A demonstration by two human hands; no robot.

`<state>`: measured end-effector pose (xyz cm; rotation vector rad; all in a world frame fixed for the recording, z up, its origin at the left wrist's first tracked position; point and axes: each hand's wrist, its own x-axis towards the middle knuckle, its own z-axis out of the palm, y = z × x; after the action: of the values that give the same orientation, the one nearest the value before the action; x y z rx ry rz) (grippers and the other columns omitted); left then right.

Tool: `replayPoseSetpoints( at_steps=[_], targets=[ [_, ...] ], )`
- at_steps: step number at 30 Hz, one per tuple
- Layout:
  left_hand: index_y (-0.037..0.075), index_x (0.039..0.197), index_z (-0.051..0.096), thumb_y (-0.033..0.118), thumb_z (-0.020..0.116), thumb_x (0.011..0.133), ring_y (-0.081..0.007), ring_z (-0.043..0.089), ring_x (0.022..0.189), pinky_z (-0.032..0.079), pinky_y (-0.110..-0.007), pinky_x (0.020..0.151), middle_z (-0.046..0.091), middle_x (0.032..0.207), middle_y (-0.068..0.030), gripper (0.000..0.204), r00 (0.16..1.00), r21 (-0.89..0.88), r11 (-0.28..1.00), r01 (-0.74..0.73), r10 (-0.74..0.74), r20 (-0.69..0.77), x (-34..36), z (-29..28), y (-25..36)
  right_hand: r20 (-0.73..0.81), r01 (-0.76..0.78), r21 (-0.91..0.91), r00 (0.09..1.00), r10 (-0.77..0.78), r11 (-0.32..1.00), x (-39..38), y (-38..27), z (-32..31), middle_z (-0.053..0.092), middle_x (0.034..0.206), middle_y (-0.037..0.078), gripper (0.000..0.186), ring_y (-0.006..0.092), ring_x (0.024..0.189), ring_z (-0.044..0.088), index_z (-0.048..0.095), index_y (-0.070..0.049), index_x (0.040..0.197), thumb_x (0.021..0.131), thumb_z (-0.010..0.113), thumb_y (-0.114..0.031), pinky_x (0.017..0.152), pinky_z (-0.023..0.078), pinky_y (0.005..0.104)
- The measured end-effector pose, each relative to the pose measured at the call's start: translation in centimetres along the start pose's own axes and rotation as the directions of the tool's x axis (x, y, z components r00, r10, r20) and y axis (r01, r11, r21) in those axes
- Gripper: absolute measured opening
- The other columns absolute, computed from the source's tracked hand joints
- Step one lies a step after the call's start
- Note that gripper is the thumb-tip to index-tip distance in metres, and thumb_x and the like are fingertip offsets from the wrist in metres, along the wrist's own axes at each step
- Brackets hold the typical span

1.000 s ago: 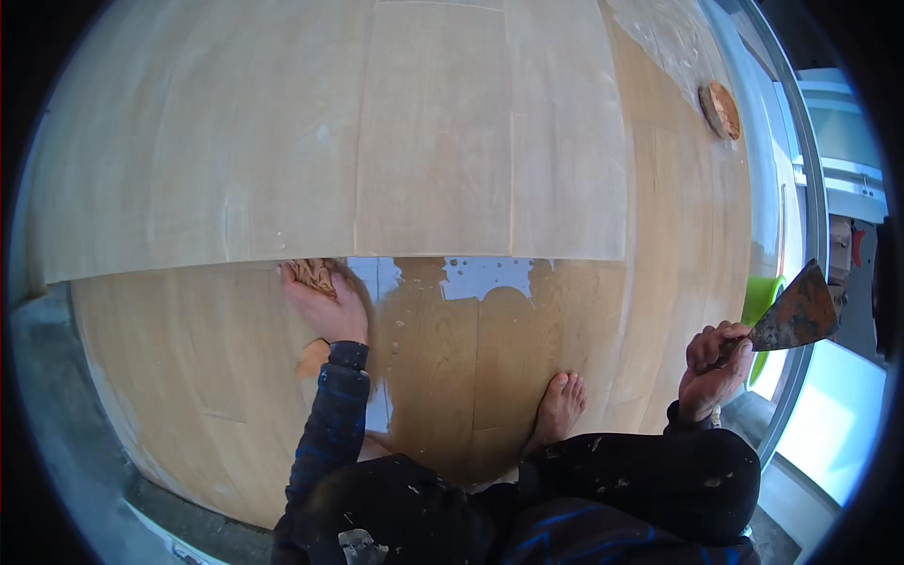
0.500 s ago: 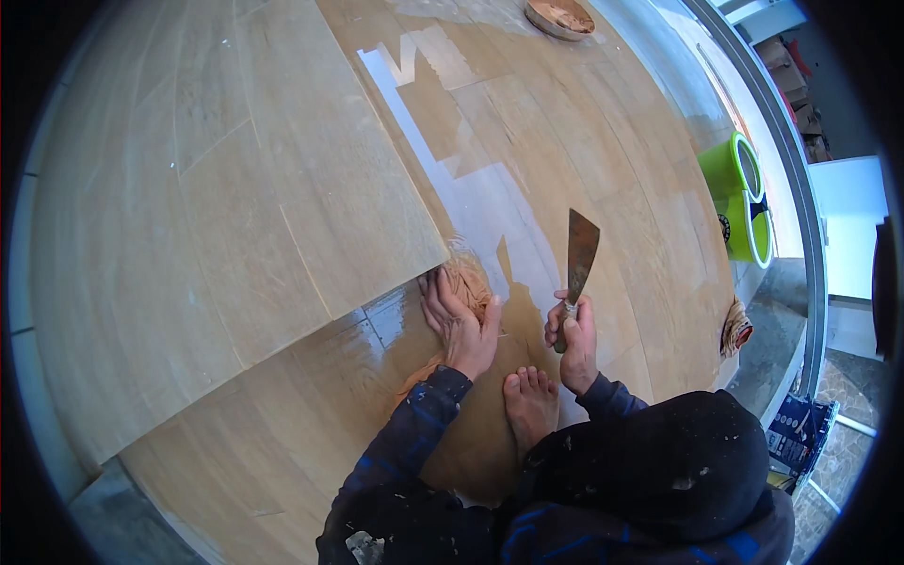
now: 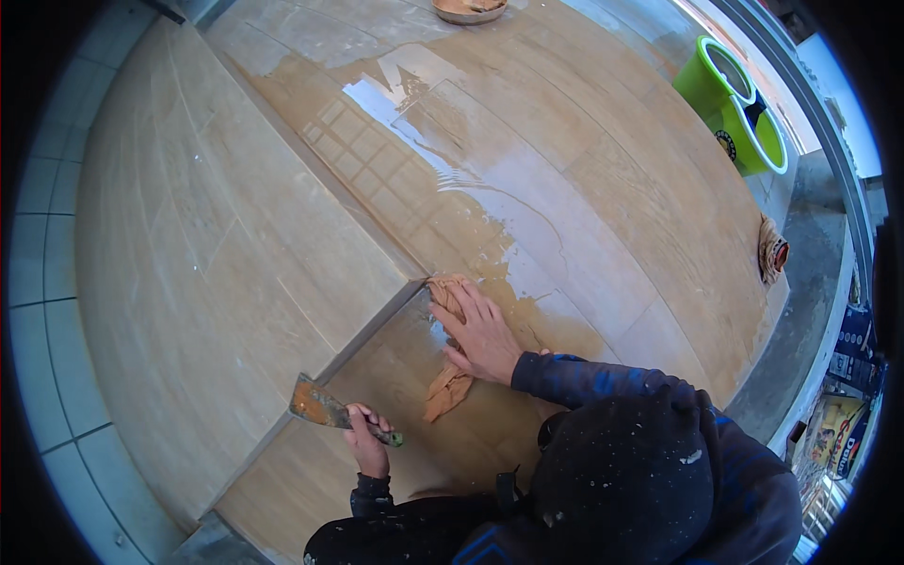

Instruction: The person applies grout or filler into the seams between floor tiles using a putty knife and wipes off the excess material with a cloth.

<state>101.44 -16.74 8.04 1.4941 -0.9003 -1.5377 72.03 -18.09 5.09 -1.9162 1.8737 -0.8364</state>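
In my left hand (image 3: 366, 439) is a scraper (image 3: 318, 405) with a wide, rusty blade. Its fingers are wrapped round the handle, and the blade lies close to the edge of the wood-look raised step (image 3: 245, 254). My right hand (image 3: 484, 345) rests palm down on a wet, orange-brown cloth (image 3: 448, 390), fingers stretched out and thumb apart. The bunched cloth lies on the lower floor against the step's corner, part of it hidden under that hand. Water shines on the floor (image 3: 556, 217) beyond.
A shallow round bowl (image 3: 471, 15) stands at the far edge. To the right are a green twin bucket (image 3: 723, 111) and a crumpled cloth (image 3: 771, 250) near the floor's edge. Pale tiles (image 3: 58, 367) run along the left. Packages (image 3: 843, 424) lie at the lower right.
The scraper has passed from my right hand to my left, over by the step. My right hand has replaced the left on the cloth. The view has shifted, and my bare foot is out of sight.
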Motion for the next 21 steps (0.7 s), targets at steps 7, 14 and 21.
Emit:
replayPoseSetpoints(
  at_steps=[7, 14, 21],
  targets=[
    [0.011, 0.094, 0.048, 0.035, 0.047, 0.113, -0.0056, 0.040, 0.055, 0.031, -0.023, 0.048, 0.039, 0.066, 0.0040, 0.031, 0.915, 0.334, 0.941, 0.057, 0.085, -0.395, -6.7, -6.9, -1.3, -0.058, -0.203, 0.331, 0.970, 0.234, 0.922, 3.1, 6.2, 2.3, 0.045, 0.152, 0.020, 0.068, 0.0408, 0.142, 0.044, 0.048, -0.010, 0.151, 0.086, 0.065, -0.004, 0.116, 0.036, 0.0498],
    [0.014, 0.093, 0.047, 0.037, 0.047, 0.112, -0.0044, 0.035, 0.050, 0.025, -0.023, 0.042, 0.038, 0.067, 0.0047, 0.029, 0.791, 0.418, 0.907, 0.045, 0.223, -0.569, -11.9, -14.4, -6.0, -0.008, 0.297, 0.078, 0.955, -0.297, 0.952, 15.4, 8.0, 4.4, 0.051, 0.146, 0.017, 0.063, 0.0382, 0.143, 0.044, 0.050, -0.016, 0.151, 0.090, 0.064, -0.016, 0.122, 0.030, 0.0517],
    [0.011, 0.113, 0.062, 0.043, 0.048, 0.109, -0.0155, 0.061, 0.083, 0.048, -0.031, 0.068, 0.065, 0.099, -0.0056, 0.035, 0.756, 0.568, 0.776, 0.275, 0.191, -0.626, -11.3, -14.2, -6.1, -0.024, 0.159, -0.084, 0.987, -0.161, 0.984, 17.1, 16.2, 0.1, 0.058, 0.130, 0.014, 0.057, 0.0371, 0.135, 0.049, 0.056, -0.018, 0.144, 0.088, 0.064, -0.010, 0.121, 0.029, 0.0579]
  ],
)
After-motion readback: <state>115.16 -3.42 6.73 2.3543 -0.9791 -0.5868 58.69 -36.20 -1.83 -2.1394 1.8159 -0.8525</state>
